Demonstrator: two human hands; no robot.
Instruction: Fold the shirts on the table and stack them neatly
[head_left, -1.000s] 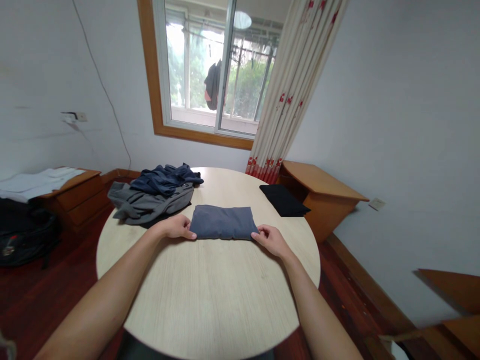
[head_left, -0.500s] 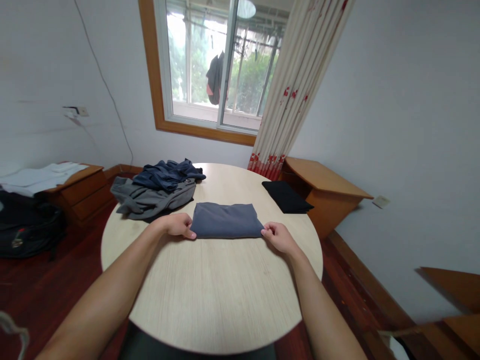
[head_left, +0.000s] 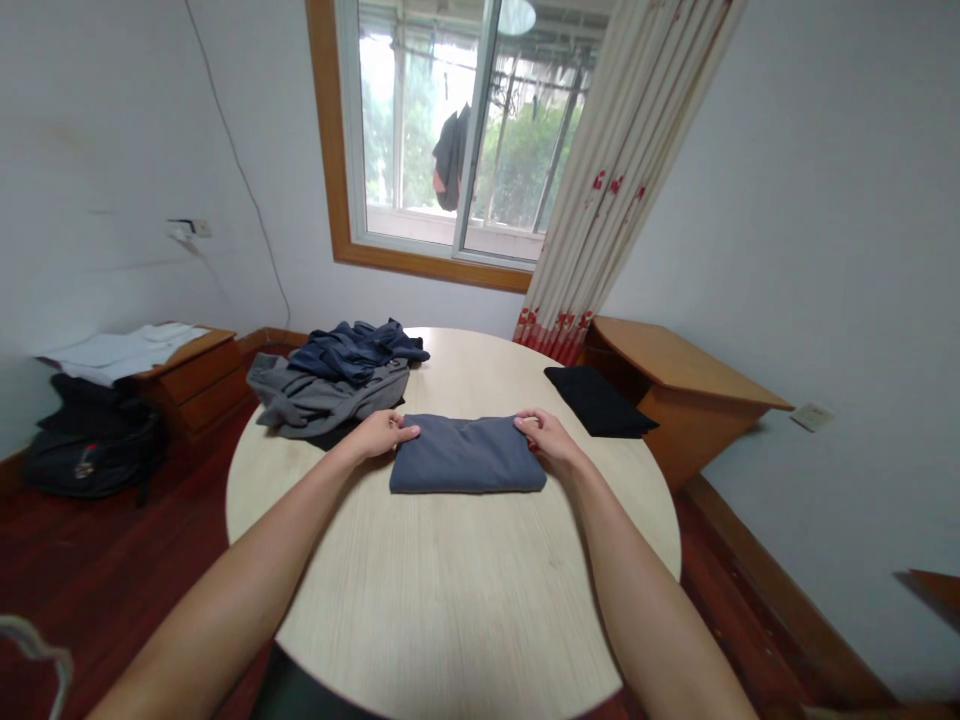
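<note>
Folded grey cloth (head_left: pixel 469 458), flat on the bench (head_left: pixel 450 600), probably light, soft and limp; left hand (head_left: pixel 381 434) and right hand (head_left: pixel 547 436) lightly pinch its far corners, where paired holds should best preserve the folds

Left hand (head_left: pixel 381 434) moved from near left corner of folded cloth (head_left: pixel 469 458) to far left corner. Right hand (head_left: pixel 547 436) moved likewise, near right corner to far right. Near corners now uncovered. Cloth slightly closer to person. Head view turned slightly left.
</note>
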